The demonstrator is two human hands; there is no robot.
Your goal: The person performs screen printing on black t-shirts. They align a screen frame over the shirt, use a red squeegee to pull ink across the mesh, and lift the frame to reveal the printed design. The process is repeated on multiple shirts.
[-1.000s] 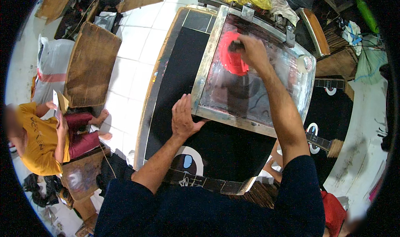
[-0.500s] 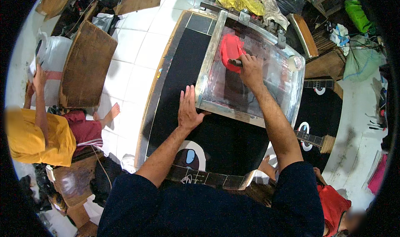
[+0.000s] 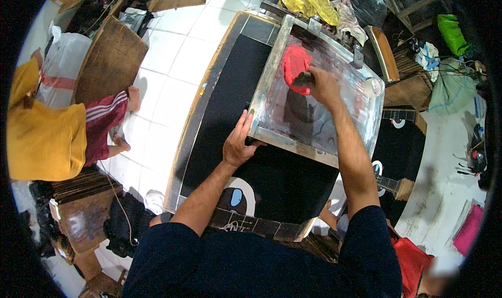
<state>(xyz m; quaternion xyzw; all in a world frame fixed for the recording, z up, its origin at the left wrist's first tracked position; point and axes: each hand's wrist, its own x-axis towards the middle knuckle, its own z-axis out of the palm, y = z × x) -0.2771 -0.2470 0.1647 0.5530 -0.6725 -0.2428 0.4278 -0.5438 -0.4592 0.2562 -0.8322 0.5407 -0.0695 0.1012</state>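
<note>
Far left, a person in a yellow top sat on the floor, well apart from your work. Your left hand lay flat, fingers spread, pressing the near left corner of the frame down onto the black cloth on the desk; nothing gripped there. The frame sat tilted across the cloth, a printed eye shape showing just below it. Your right hand was closed on the squeegee, grip clamped, its blade at the far end touching the red ink. Looked like the start of a pull stroke, ink loaded but not yet spread. Next move likely needed an even drag toward you, left hand holding the frame firmly down.
</note>
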